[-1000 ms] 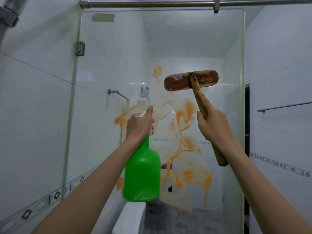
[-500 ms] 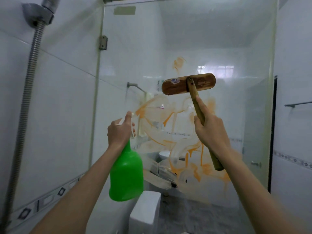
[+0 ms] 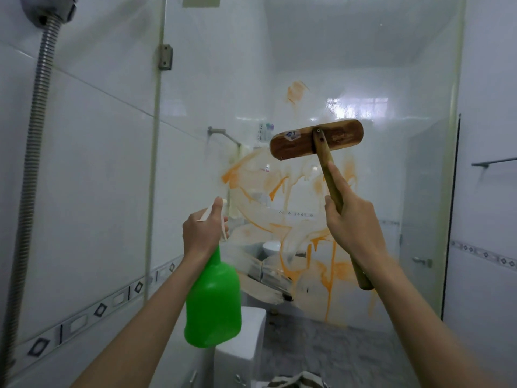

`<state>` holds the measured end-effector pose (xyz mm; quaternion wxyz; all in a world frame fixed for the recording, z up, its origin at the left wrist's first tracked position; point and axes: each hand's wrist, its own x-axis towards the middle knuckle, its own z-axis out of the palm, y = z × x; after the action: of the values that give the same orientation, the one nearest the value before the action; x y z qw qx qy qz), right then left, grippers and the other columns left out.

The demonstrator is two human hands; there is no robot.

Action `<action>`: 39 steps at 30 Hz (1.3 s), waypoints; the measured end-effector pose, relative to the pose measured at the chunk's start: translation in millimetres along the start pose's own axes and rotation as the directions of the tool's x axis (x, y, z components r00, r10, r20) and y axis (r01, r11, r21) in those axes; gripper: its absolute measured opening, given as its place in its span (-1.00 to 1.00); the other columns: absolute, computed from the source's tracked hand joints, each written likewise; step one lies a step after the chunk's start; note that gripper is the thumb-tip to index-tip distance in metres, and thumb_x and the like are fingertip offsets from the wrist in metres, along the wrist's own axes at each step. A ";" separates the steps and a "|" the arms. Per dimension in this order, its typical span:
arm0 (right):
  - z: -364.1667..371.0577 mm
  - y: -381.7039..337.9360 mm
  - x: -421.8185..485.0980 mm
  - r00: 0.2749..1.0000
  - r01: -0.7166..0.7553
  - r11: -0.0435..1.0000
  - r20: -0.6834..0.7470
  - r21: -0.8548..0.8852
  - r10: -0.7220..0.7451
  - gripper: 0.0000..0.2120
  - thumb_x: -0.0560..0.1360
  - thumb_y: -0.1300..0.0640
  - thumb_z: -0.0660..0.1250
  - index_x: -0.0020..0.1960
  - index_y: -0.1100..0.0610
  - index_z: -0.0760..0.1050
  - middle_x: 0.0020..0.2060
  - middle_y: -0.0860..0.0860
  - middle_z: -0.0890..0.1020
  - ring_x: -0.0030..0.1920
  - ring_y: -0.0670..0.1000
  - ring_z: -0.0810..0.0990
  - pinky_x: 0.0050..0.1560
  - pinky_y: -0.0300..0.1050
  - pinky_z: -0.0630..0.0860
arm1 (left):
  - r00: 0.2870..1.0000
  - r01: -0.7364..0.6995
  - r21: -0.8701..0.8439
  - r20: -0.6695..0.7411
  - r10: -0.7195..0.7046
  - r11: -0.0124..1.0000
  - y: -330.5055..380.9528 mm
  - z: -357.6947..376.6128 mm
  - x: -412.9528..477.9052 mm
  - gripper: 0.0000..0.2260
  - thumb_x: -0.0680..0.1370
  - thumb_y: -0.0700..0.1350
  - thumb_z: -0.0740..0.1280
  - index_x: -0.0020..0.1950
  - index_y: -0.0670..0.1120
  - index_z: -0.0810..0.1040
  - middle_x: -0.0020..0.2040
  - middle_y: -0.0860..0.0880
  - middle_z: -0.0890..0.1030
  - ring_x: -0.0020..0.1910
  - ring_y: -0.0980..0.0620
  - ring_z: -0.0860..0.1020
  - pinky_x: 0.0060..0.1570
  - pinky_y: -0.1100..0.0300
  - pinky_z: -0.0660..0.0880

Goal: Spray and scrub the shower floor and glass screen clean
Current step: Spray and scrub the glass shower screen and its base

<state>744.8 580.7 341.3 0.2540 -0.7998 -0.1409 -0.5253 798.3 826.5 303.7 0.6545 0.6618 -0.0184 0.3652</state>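
The glass screen (image 3: 391,79) stands in front of me, smeared with orange streaks (image 3: 282,189) across its middle and lower part. My right hand (image 3: 352,222) grips the wooden handle of a scrub brush (image 3: 316,140), index finger stretched along the handle; the brush's flat wooden head lies against the glass above the streaks. My left hand (image 3: 205,231) holds the trigger head of a green spray bottle (image 3: 214,301), raised at the left of the streaks, its nozzle pointing at the glass.
A metal shower hose (image 3: 33,152) hangs down the white tiled wall at left. A hinge (image 3: 165,60) fixes the screen to that wall. Beyond the glass are a toilet tank (image 3: 240,348), a grey floor (image 3: 335,357) and a towel rail (image 3: 493,163).
The view has shifted right and down, so the screen and the hose sit further right. The brush head has slid lower on the glass, and the bottle has moved left and down.
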 end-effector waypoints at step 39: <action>-35.2 30.9 -3.6 0.997 -0.047 0.995 -0.060 -0.083 0.042 -0.35 0.60 0.21 0.21 0.56 -0.17 0.03 -0.46 0.02 0.46 -0.47 0.00 0.46 -0.46 -0.26 0.32 | 0.956 -0.089 -0.156 0.265 0.128 0.984 39.1 87.6 -37.1 -0.56 0.65 0.15 0.28 -0.31 -0.08 0.64 -0.40 -0.05 0.66 -0.40 0.00 0.65 -0.18 0.09 0.64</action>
<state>731.5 535.6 341.2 0.2359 -0.7970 -0.0933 -0.5481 791.7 727.0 329.1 0.6699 0.6556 -0.1710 0.3035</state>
